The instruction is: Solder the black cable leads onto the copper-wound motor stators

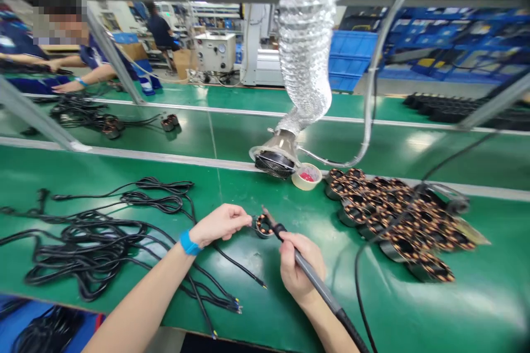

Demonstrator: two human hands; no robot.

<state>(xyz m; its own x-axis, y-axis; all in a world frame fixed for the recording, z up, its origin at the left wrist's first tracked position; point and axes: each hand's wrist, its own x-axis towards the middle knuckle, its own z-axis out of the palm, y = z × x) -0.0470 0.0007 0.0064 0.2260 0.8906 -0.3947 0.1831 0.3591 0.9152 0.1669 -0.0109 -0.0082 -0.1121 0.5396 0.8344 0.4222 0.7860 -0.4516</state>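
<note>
In my right hand [302, 262] is a soldering iron [308, 270], its grey handle gripped by closed fingers. The iron's tip points up and left, just over a motor stator [264, 226] with copper windings that stands on the green bench. My left hand [223, 223], with a blue band at the wrist, is pinched close to the stator's left side. Something small and dark shows at its fingertips, too small to name. Below the left hand, black cables [240, 265] lie with their stripped, coloured wire ends towards me.
Rows of stators [389, 215] cover the bench at right. Coiled black cables [86, 253] spread at left. A foil exhaust duct [306, 49] with a fan hangs ahead, beside a tape roll [307, 176]. The iron's cord [360, 276] loops at right. Co-workers sit across the far-left bench.
</note>
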